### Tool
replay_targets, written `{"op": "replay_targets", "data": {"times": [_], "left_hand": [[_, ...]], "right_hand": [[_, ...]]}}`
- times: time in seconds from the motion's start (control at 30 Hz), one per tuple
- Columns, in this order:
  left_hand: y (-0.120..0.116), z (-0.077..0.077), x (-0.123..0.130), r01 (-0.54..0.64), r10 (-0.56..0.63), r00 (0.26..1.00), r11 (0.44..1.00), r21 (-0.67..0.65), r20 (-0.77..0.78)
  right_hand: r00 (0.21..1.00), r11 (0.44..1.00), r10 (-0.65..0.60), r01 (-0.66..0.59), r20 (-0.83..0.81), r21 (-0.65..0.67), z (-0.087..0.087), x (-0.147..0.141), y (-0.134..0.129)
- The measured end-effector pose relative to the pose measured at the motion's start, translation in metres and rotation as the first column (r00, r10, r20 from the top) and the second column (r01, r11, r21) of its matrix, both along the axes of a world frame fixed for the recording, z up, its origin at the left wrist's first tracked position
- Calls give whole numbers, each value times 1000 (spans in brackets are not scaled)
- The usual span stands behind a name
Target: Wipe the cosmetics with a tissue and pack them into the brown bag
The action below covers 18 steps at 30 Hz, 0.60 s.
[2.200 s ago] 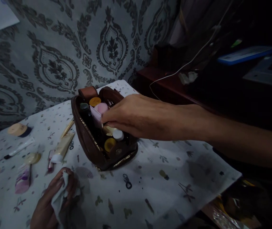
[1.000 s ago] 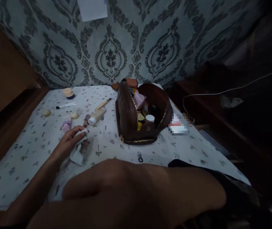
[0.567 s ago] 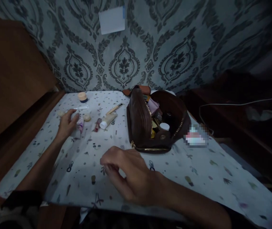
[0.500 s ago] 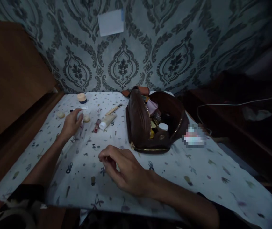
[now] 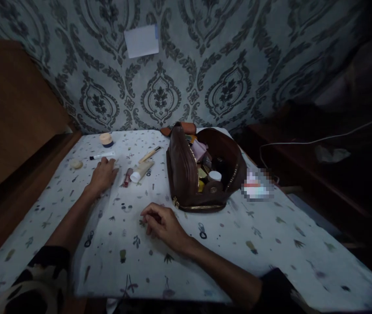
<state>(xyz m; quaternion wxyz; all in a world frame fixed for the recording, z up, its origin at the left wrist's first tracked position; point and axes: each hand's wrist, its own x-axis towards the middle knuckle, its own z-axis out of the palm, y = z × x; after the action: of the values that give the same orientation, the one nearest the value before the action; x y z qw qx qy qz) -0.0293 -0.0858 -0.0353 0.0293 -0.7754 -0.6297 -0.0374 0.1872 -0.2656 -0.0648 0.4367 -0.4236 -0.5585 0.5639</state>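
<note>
My left hand (image 5: 103, 176) reaches over the far left of the table, fingers bent downward and closed. Whatever lies under its fingertips is hidden from me. Just beyond the fingers is a clear slim tube with a black cap (image 5: 103, 155). A round beige piece (image 5: 76, 164) lies to the left. Right of this hand are a small reddish tube (image 5: 127, 177), a beige squeeze tube with a white cap (image 5: 142, 172) and a slim wooden-looking stick (image 5: 150, 154). My right hand (image 5: 163, 224) hovers or rests near the middle, loosely curled, with nothing visible in it.
A brown leather bag (image 5: 182, 170) stands unzipped, holding a white-lidded jar (image 5: 214, 176) and other small items. A beige jar with a dark base (image 5: 106, 140) is at the back left. A blurred-out object (image 5: 258, 185) lies right of the bag. Wallpapered wall behind.
My left hand has turned palm-down, covering the spot where a round beige item showed. The pinkish clear thing by its fingers is out of sight. My right hand stays curled; the view has shifted slightly.
</note>
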Motion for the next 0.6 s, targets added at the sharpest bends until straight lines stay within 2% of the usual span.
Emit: {"op": "replay_targets", "data": {"times": [0.13, 0.23, 0.3, 0.37, 0.47, 0.53, 0.6], "left_hand": [[-4, 9, 0, -19, 15, 993, 999, 32, 116], [-17, 22, 4, -38, -13, 954, 985, 167, 299], [-36, 30, 11, 9, -127, 901, 962, 273, 416], [-62, 34, 23, 126, -282, 840, 932, 339, 464], [-103, 28, 43, 326, -465, 772, 875, 357, 433], [-123, 17, 55, 398, -539, 730, 835, 380, 420], [-131, 6, 62, 429, -576, 704, 811, 397, 416]], "right_hand": [[998, 999, -8, 4, -70, -50, -7, 2, -1], [987, 995, 8, -23, -158, -97, -7, 4, 0], [968, 990, 33, -66, -249, -124, -7, 5, 2], [933, 985, 42, -99, -358, -141, -9, 5, 4], [873, 980, 23, -116, -486, -161, -11, 3, 6], [847, 979, 21, -126, -531, -162, -12, 2, 8], [832, 978, 18, -129, -554, -161, -13, 3, 9]]}}
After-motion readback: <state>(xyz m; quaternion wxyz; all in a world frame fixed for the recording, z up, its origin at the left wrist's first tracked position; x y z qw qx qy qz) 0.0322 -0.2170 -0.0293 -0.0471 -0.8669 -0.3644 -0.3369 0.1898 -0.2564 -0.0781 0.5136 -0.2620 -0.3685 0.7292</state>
